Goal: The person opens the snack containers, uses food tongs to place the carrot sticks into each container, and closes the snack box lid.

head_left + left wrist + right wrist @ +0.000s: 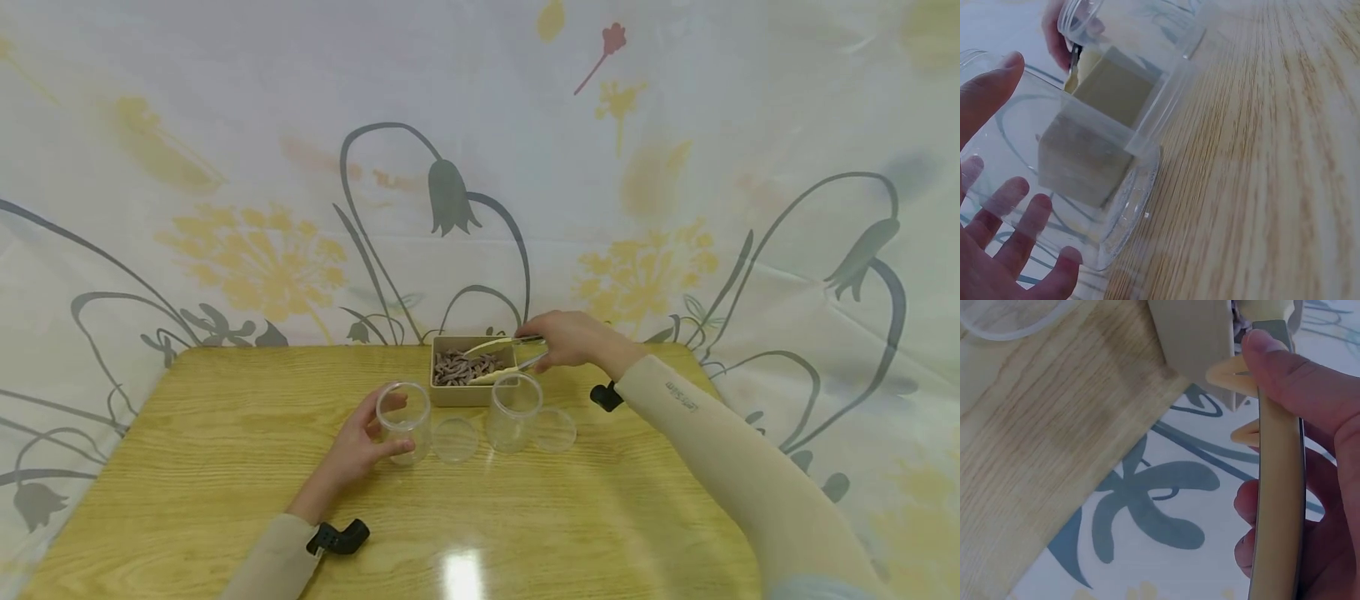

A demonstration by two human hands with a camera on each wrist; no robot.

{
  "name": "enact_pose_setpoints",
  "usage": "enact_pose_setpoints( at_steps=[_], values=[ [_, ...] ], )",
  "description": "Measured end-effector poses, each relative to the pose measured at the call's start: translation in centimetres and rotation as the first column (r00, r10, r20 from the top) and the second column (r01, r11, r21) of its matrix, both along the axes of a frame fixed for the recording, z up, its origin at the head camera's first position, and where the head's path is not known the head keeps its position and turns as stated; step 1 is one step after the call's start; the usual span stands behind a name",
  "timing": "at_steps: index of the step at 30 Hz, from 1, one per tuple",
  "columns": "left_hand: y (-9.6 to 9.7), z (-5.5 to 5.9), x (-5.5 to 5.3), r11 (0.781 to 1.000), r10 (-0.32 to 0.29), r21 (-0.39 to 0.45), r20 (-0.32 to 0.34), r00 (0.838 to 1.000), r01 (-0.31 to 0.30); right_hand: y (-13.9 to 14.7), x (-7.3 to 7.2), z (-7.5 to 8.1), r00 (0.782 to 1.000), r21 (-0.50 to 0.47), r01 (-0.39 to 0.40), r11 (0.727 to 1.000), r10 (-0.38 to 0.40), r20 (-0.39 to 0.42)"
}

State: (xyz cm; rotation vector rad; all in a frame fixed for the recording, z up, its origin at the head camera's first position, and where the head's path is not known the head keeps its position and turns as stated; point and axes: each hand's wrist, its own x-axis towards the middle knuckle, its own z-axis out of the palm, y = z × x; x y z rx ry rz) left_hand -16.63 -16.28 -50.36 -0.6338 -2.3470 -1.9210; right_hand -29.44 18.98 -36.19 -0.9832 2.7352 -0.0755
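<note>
My left hand [352, 450] holds a clear plastic jar [406, 421] on the table, thumb on the near side and fingers round the far side. In the left wrist view the fingers show through the jar wall [1041, 231]. My right hand [573, 337] grips metal tongs [1280, 487] with cream-coloured tips. Those tips [491, 377] stand spread over a beige rectangular bin [465, 396]. Inside the bin lie many small purplish-brown, finger-shaped pieces [452, 367], their exact kind unclear. Whether the tips touch any piece I cannot tell.
A second clear jar [512, 427] stands before the bin's right corner. Two clear round lids [455, 440] lie flat on the wooden table [225, 467], one beside each jar. Behind the table's far edge hangs a flower-printed cloth [465, 83].
</note>
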Motion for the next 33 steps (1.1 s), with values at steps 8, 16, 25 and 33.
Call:
enact_pose_setpoints(
  at_steps=[8, 16, 25, 33],
  values=[
    [0.1, 0.0, -0.1, 1.000, -0.013, 0.006, 0.007, 1.000, 0.013, -0.5, -0.1, -0.3, 0.999, 0.041, 0.007, 0.999, -0.008, 0.032],
    [0.2, 0.1, -0.2, 1.000, -0.004, 0.008, 0.013, 1.000, 0.004, -0.3, 0.4, -0.8, 0.999, 0.056, 0.041, 0.998, -0.042, 0.011],
    [0.3, 0.1, -0.2, 1.000, 0.006, 0.001, 0.008, 1.000, -0.006, 0.0, 1.1, -1.0, 0.997, 0.000, 0.020, 1.000, -0.020, -0.074],
    [0.5, -0.2, -0.3, 1.000, -0.010, 0.001, -0.018, 1.000, 0.010, 0.5, 1.4, -1.0, 0.993, -0.006, 0.039, 0.999, -0.040, -0.112]
  ],
)
